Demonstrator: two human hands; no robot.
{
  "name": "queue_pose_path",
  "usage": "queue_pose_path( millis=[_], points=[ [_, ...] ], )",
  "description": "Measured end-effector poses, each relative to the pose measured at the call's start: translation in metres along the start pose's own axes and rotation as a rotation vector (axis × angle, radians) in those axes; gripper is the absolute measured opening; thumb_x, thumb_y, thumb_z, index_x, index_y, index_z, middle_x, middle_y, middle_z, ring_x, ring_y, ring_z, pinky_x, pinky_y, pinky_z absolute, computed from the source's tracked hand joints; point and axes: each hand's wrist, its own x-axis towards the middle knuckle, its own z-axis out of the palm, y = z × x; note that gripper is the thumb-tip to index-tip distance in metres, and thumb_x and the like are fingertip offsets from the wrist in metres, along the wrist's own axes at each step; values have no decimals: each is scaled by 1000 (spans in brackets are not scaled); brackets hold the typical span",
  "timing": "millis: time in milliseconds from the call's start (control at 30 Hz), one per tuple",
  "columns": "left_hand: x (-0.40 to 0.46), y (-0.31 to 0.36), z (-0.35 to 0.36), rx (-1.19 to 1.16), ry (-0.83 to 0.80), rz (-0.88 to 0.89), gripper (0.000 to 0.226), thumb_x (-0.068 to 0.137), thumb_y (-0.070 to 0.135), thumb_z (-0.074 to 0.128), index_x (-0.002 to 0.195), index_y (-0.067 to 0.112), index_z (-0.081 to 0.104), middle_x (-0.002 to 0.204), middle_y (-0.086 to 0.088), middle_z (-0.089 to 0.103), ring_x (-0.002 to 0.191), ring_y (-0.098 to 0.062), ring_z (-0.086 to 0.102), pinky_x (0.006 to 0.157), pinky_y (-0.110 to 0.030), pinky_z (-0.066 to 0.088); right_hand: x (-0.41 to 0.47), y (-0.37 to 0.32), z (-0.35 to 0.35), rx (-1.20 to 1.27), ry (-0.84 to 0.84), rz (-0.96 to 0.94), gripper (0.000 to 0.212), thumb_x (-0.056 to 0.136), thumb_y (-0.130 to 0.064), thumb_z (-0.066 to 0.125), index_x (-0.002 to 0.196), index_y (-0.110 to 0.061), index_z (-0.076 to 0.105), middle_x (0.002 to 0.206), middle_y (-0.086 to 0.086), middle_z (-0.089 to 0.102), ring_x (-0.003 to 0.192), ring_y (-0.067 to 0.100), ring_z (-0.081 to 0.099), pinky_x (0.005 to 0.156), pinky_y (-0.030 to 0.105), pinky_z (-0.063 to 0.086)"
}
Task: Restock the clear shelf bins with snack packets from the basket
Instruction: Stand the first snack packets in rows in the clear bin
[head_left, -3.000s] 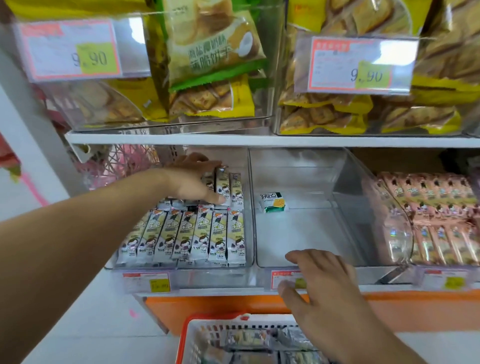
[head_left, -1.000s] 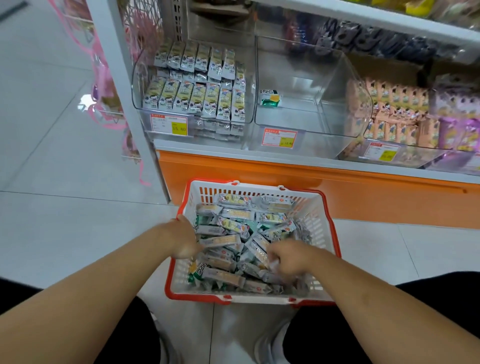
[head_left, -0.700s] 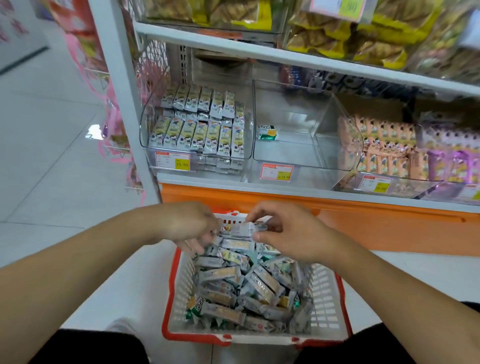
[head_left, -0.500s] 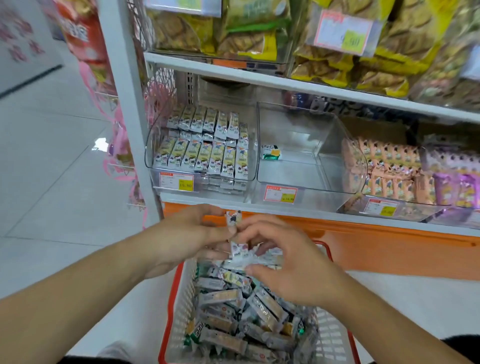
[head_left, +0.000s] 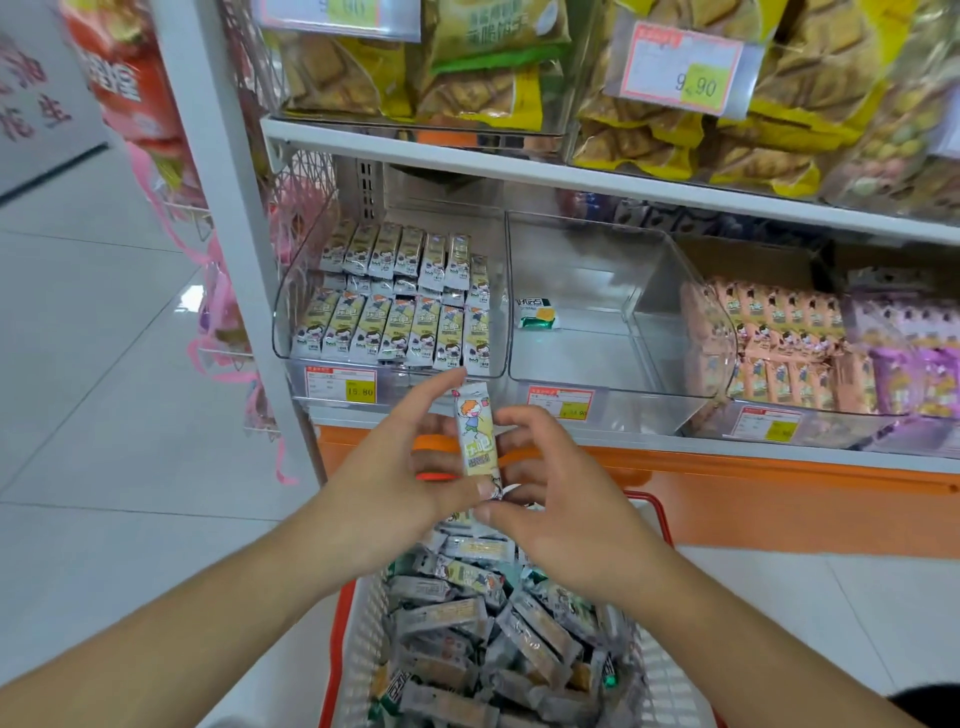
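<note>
Clear plastic bin (head_left: 618, 332), middle of the lower shelf row, taken here as the landmark. It holds a single small green-and-yellow packet (head_left: 537, 313) against its left wall.

Left of it, touching: a second clear bin (head_left: 291, 312) stocked with two rows of upright snack packets (head_left: 400, 325), white-yellow with a cartoon figure. Right of it: a bin of pink packets (head_left: 779, 338), then purple ones (head_left: 914, 358) at the frame edge. Above it, on the next shelf up: yellow biscuit bags (head_left: 727, 130) behind a price tag (head_left: 680, 67) reading 9.90.

Below and in front of the landmark bin, on the floor: a basket (head_left: 358, 623) with white mesh walls and a red rim, heaped with loose snack packets (head_left: 483, 623).

Between basket and bin, at about the height of the orange shelf base (head_left: 779, 499): both hands meet on one packet (head_left: 474, 434), held upright, cartoon side to the camera. Left hand (head_left: 400, 478) pinches its lower end, thumb in front, forefinger stretched up behind the top. Right hand (head_left: 556, 493) has its fingers loosely curled beside the packet, thumb tip at the bottom end; whether it truly grips, I cannot tell.
</note>
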Motion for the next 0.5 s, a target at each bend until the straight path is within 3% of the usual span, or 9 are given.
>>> queue_pose_path(
  millis=[200,367,500],
  points=[
    [6,-6,-7,174,-95,48,102,77,9,90,154,44,32,126,13,62,105,-10,71,96,-33,59,2,3,1,69,12,72,64,87,-13,84,132,-42,48,116,-15,64,103,11,70,96,40,58],
    [14,-15,-14,298,-107,70,112,68,17,97,154,46,31,132,4,57,102,-9,72,87,-27,61,0,0,0,143,-70,96,71,85,13,57,139,-34,52,129,-4,63,113,15,69,97,53,56],
    [22,-12,-24,470,-58,145,107,62,39,99,150,49,37,136,22,46,103,3,65,89,-21,57,2,-8,-10,95,-79,119,75,88,12,58,144,-36,48,137,-14,59,121,5,64,107,36,53]
  ],
)
